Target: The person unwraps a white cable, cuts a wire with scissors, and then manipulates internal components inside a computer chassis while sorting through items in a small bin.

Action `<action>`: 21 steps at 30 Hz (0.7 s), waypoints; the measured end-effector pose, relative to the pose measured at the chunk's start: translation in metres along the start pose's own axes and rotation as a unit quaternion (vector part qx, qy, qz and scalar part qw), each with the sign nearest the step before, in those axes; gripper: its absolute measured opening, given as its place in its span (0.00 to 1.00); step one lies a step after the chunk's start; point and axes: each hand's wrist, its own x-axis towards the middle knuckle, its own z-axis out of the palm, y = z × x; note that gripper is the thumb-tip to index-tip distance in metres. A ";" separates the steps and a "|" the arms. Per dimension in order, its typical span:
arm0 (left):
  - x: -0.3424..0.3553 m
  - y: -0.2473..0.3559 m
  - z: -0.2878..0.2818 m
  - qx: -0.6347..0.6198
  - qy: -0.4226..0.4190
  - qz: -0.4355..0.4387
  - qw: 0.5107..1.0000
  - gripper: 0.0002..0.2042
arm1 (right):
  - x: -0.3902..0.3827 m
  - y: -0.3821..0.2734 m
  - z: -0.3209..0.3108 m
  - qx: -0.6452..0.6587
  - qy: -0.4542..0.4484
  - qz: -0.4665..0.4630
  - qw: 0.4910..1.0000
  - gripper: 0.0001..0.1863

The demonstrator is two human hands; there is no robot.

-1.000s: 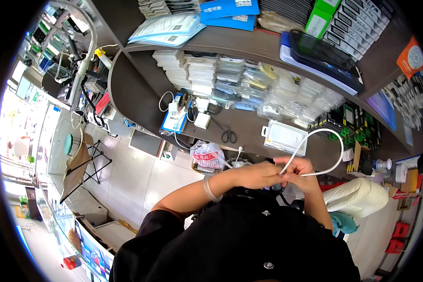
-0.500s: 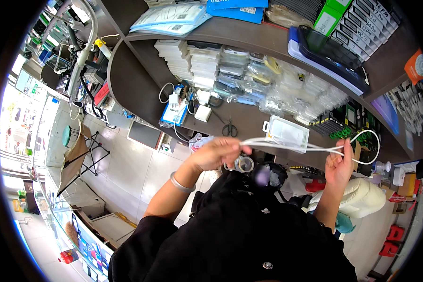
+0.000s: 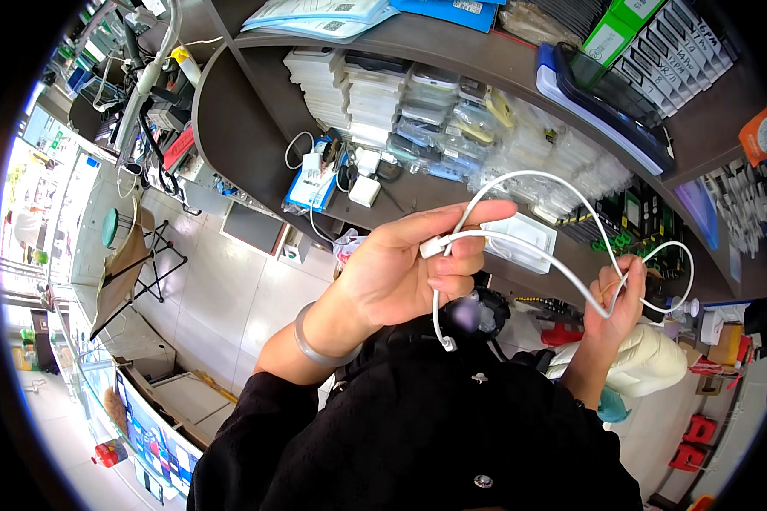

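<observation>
A thin white charging cable (image 3: 521, 174) runs between my two hands in loose loops, in front of the shelf. My left hand (image 3: 392, 268) has its index finger stretched out and the other fingers curled round the cable. One white plug (image 3: 434, 248) lies against those fingers, and the other cable end (image 3: 448, 343) hangs below them. My right hand (image 3: 614, 302) pinches the cable near its middle, and a small loop sticks out to its right. Behind the cable, a clear plastic case (image 3: 520, 241) lies on the shelf, partly covered by my left fingers.
Stacks of white boxes (image 3: 317, 85) and bagged phone cases (image 3: 439, 128) fill the shelf. White chargers (image 3: 365, 191) lie at its left, on blue packaging. A folding chair (image 3: 119, 285) stands on the tiled floor at left. A cream padded thing (image 3: 652, 358) is by my right forearm.
The cable was drawn out nearly straight; now it hangs in slack loops. My left hand has come up closer and turned, with its index finger extended. The right hand still grips the cable.
</observation>
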 end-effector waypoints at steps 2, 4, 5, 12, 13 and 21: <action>-0.001 -0.003 0.007 0.014 0.008 0.004 1.000 0.22 | -0.001 0.001 0.001 -0.003 0.010 0.004 1.000 0.12; -0.001 -0.005 0.013 0.025 0.017 0.009 1.000 0.23 | 0.001 0.003 0.001 0.000 0.024 0.004 1.000 0.12; -0.001 -0.005 0.013 0.037 0.003 0.008 0.999 0.23 | 0.002 0.002 0.002 0.012 0.035 0.012 0.999 0.12; -0.004 -0.014 0.019 0.089 -0.034 -0.002 0.995 0.27 | 0.009 0.002 -0.011 0.051 0.057 0.023 0.997 0.13; -0.004 -0.014 0.020 0.099 -0.037 -0.008 0.994 0.27 | 0.010 0.002 -0.012 0.058 0.058 0.027 0.996 0.13; -0.004 -0.015 0.025 0.135 -0.023 -0.029 0.990 0.30 | 0.019 -0.007 -0.025 0.091 0.053 0.030 0.994 0.12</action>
